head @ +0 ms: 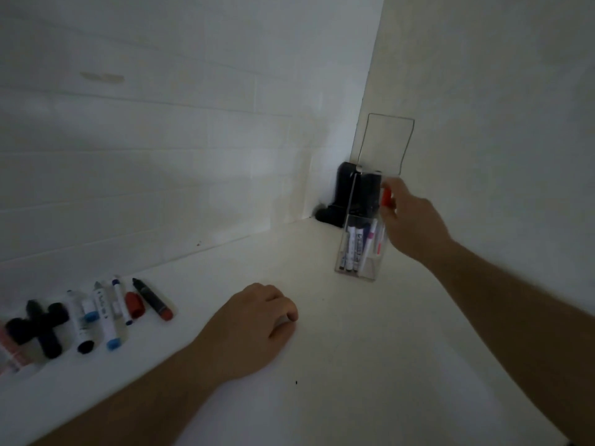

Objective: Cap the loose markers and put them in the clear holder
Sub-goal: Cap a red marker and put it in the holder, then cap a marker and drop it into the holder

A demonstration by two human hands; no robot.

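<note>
The clear holder [349, 252] stands near the corner of the white surface with several capped markers upright inside. My right hand [409, 220] is at the holder's top right edge, shut on a red-capped marker [386, 197] held over the opening. My left hand [257, 320] rests on the surface with fingers curled and nothing visible in it. At the far left lie several loose markers: a black one with a red end [153, 299], a white one with a blue end [108, 320], a thin blue-tipped one [121, 300]. A loose red cap [133, 304] lies among them.
Black markers and caps [38, 326] lie at the left edge. A black object [344, 194] stands in the corner behind the holder. White tiled wall runs behind, a plain wall [499, 123] on the right. The lighting is dim.
</note>
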